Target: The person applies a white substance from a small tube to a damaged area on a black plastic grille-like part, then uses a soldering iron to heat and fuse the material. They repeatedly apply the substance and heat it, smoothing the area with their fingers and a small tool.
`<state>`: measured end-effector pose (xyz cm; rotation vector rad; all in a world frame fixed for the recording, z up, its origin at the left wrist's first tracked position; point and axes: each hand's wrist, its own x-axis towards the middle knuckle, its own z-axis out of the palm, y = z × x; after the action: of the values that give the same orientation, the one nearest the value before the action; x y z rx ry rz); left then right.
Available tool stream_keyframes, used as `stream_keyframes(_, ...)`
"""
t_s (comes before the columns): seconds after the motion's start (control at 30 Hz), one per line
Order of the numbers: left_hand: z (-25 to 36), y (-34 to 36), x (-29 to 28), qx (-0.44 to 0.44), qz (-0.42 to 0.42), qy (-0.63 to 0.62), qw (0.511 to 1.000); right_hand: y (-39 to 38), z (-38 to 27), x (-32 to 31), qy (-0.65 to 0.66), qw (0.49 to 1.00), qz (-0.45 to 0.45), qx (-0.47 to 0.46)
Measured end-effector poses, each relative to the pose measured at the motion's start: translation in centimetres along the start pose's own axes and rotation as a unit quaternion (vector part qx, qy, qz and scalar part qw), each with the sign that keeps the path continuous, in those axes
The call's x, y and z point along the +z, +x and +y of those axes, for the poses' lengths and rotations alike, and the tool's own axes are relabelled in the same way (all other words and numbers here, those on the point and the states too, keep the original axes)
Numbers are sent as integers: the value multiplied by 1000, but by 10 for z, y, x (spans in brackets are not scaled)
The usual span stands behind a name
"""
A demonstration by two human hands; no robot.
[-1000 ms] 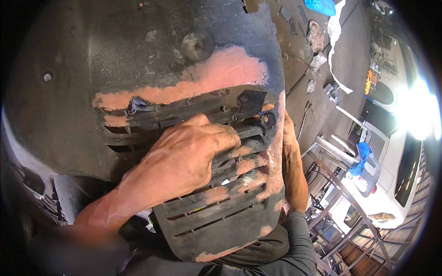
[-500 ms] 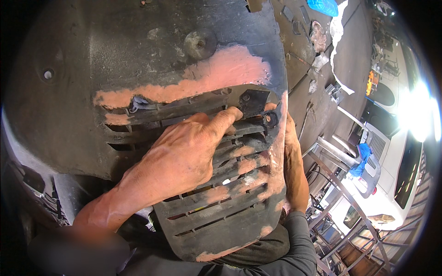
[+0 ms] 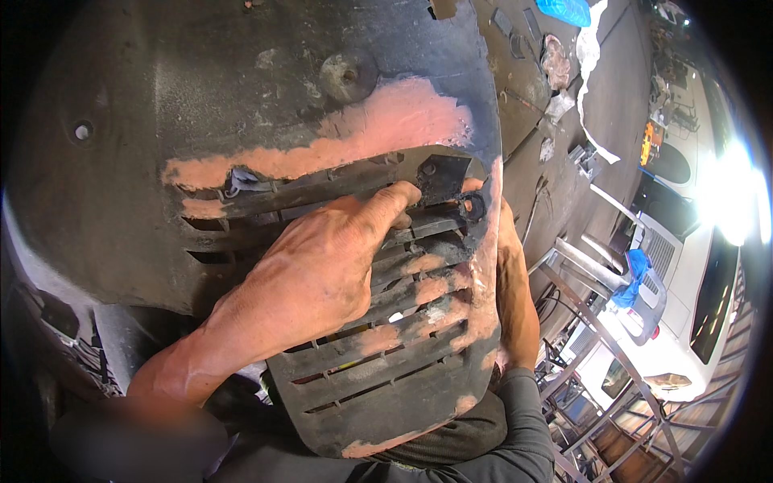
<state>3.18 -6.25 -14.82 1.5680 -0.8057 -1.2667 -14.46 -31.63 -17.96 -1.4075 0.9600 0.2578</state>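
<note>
A large black plastic panel with a slatted grille section (image 3: 346, 386) leans across my lap. Pink filler (image 3: 411, 117) coats a band above the slats and patches along the right edge. My left hand (image 3: 322, 258) lies over the slats, thumb and forefinger pinching the lower left corner of a small angular black plastic piece (image 3: 444, 173). That piece sits in the gap at the grille's upper right. My right hand (image 3: 505, 221) reaches round behind the panel's right edge. Only a bit of its fingers shows through the gap beside the piece; the rest is hidden.
Scraps and a torn white strip (image 3: 590, 72) lie on the floor at the upper right, near a blue plastic item (image 3: 565, 11). A metal frame (image 3: 596, 322) with a blue cloth (image 3: 634, 278) stands at right. Beyond it are white vehicles (image 3: 684, 322) and a bright light.
My left hand has shifted very slightly left, its fingertips still at the black piece. Otherwise hands and panel hold nearly the same place.
</note>
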Motion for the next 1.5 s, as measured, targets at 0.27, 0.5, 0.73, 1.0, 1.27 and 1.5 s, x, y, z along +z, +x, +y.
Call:
stream_keyframes(0.27, -2, -1, 2, -7, -10, 64, 998, 8, 1, 1, 19, 999, -43, -18)
stream_keyframes(0.5, -1, -2, 2, 6, -28, 95, 995, 4, -9, 11, 25, 998, -33, -54)
stream_keyframes(0.73, 3, -3, 0, -7, -34, 88, 996, 1, -10, 10, 54, 998, -8, -7)
stream_keyframes(1.0, 8, 0, -6, -34, -82, 95, 992, 1, -14, 15, 64, 998, 0, -3)
stream_keyframes(1.27, 6, -2, -2, -18, -39, 52, 998, 0, -15, 14, 41, 999, -6, -22)
stream_keyframes(1.5, 5, -2, -1, -13, -32, 27, 999, -1, -15, 13, 77, 997, -7, -8)
